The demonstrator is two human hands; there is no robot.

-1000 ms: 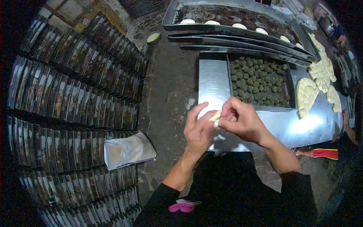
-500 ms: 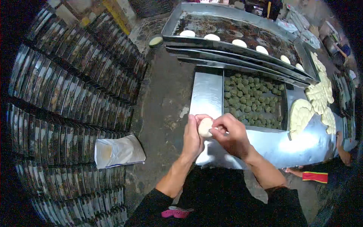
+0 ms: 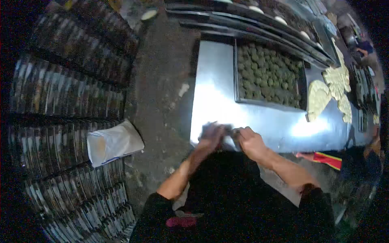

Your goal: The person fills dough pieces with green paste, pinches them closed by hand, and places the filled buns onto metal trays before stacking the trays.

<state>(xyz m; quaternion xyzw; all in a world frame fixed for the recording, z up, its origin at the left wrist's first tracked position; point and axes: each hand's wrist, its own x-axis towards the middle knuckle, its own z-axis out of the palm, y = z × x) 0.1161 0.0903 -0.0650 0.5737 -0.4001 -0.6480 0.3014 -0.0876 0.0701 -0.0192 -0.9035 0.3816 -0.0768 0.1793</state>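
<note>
My left hand (image 3: 214, 135) is smeared by motion over the near edge of the metal table (image 3: 212, 89); its fingers do not show clearly. Close beside it, my right hand (image 3: 250, 141) has its fingers curled in, and whatever they hold is hidden. The pale dough ball seen earlier between my hands cannot be made out. Beyond them on the table lies a dark tray (image 3: 269, 104) filled with greenish-brown filling balls (image 3: 269, 73). Flat pieces of pale dough (image 3: 318, 99) spread out at the right of the table.
Stacked baking trays (image 3: 259, 28) cross the far side, with several white dough rounds (image 3: 280, 20) on top. Racks of dark pans (image 3: 69, 89) stand at left, with a white sack (image 3: 117, 143) against them. Another person's arm with a red and yellow band (image 3: 327, 160) is at right.
My view has tipped downward, so the table and trays sit higher in the picture. My hands have drawn slightly apart and turned down, and the dough ball is out of sight.
</note>
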